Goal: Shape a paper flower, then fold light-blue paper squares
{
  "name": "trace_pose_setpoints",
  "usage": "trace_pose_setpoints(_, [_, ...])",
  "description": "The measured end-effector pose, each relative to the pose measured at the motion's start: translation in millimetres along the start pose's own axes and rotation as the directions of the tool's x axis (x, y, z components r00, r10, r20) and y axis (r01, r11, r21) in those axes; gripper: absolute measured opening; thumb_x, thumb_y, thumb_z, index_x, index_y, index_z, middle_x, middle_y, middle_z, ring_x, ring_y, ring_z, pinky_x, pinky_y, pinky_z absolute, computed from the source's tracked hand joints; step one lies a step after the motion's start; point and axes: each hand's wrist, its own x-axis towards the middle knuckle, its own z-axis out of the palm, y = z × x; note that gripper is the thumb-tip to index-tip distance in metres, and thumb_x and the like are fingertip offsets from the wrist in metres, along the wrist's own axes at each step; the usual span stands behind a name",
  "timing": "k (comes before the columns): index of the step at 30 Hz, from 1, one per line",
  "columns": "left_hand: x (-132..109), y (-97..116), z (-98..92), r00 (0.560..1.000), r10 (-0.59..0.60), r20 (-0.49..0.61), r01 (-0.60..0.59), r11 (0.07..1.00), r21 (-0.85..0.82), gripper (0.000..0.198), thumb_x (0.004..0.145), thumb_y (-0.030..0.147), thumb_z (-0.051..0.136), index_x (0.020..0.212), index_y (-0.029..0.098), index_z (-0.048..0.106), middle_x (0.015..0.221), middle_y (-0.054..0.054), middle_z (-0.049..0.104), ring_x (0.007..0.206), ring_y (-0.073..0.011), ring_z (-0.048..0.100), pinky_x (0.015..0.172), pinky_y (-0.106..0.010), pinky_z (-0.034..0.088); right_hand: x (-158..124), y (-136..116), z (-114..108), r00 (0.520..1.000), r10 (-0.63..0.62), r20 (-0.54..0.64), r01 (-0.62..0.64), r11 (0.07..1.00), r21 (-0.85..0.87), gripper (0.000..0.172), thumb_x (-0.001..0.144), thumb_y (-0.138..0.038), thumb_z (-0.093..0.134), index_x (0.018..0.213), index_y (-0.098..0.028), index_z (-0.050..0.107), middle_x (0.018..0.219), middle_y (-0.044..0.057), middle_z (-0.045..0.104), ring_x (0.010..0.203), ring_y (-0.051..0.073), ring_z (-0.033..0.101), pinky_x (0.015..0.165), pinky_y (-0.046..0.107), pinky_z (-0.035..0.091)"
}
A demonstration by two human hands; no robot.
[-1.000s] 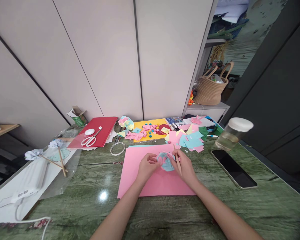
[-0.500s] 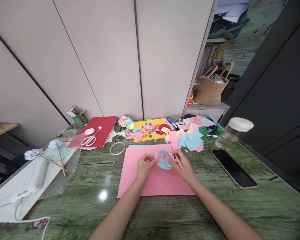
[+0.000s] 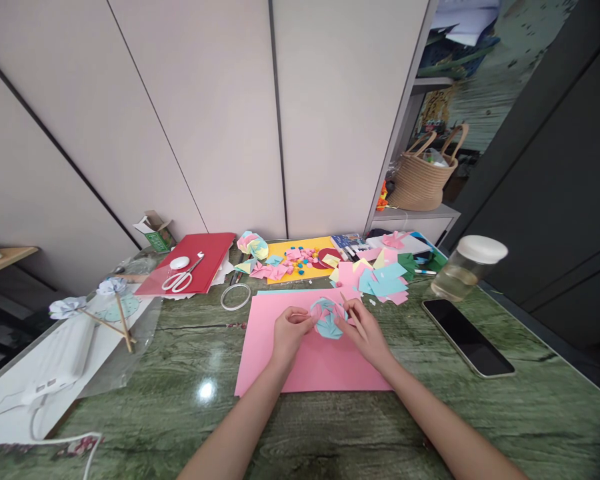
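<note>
Between my two hands is a round ornament of folded paper (image 3: 329,327), light blue with pink parts. My left hand (image 3: 291,331) pinches its left edge between thumb and fingers. My right hand (image 3: 364,331) is closed on its right side, and a thin wooden stick (image 3: 354,313) lies among the right fingers. Both hands are above a stack of pink paper sheets (image 3: 320,373). Just behind them lie loose pink, blue and yellow paper squares (image 3: 384,279).
A clear jar with white lid (image 3: 457,270) and a phone (image 3: 467,337) occupy the right. White scissors (image 3: 180,279) rest on a red folder (image 3: 213,257). A tape roll (image 3: 235,297), paper flowers on sticks (image 3: 125,323) and a white power strip (image 3: 63,353) are leftward. Beads (image 3: 303,257) lie on yellow paper.
</note>
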Motion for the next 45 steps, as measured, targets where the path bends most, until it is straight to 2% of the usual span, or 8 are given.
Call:
trace_pose_setpoints(17, [-2.2,4.8,1.4,1.000,-0.020,0.021,0.019,0.999,0.042,0.032,0.055,0.032,0.075,0.075,0.015,0.056,0.060,-0.002,0.064,0.054,-0.0120,0.058,0.053,-0.022,0.045,-0.2,2.1,1.2,1.000,-0.005,0.019,0.006,1.000,-0.029,0.018,0.078,-0.034,0.052,0.084,-0.022,0.039,0.075,-0.004,0.042,0.063,0.011,0.044,0.063,0.024,0.037])
trace_pose_setpoints(33, [1.3,1.5,-0.1,0.999,-0.010,0.044,0.009,1.000,0.020,0.030,0.054,0.022,0.075,0.078,0.015,0.057,0.062,0.000,0.062,0.055,-0.0088,0.054,0.053,-0.019,0.039,-1.3,-3.3,-0.2,0.999,-0.019,0.034,0.020,0.999,-0.039,0.017,0.078,-0.032,0.051,0.085,-0.023,0.039,0.076,-0.003,0.041,0.061,0.011,0.042,0.060,0.023,0.037])
trace_pose_setpoints(39, [2.3,2.5,-0.1,0.997,-0.013,0.070,0.016,0.999,-0.042,0.033,0.051,0.023,0.076,0.076,0.015,0.056,0.055,0.004,0.056,0.050,-0.0070,0.050,0.052,-0.019,0.036,-1.2,-3.2,0.6,0.999,-0.014,0.037,0.015,1.000,-0.027,0.018,0.078,-0.033,0.052,0.085,-0.023,0.038,0.075,-0.003,0.040,0.062,0.011,0.042,0.059,0.023,0.037])
trace_pose_setpoints(45, [0.6,5.3,0.7,0.989,-0.063,0.136,0.076,0.993,-0.096,0.039,0.048,0.025,0.078,0.079,0.016,0.057,0.053,0.006,0.054,0.048,-0.0067,0.049,0.052,-0.019,0.035,-1.2,-4.4,0.4,0.999,-0.004,0.033,0.005,1.000,-0.027,0.019,0.077,-0.033,0.053,0.085,-0.023,0.039,0.072,-0.003,0.039,0.062,0.011,0.041,0.057,0.022,0.038])
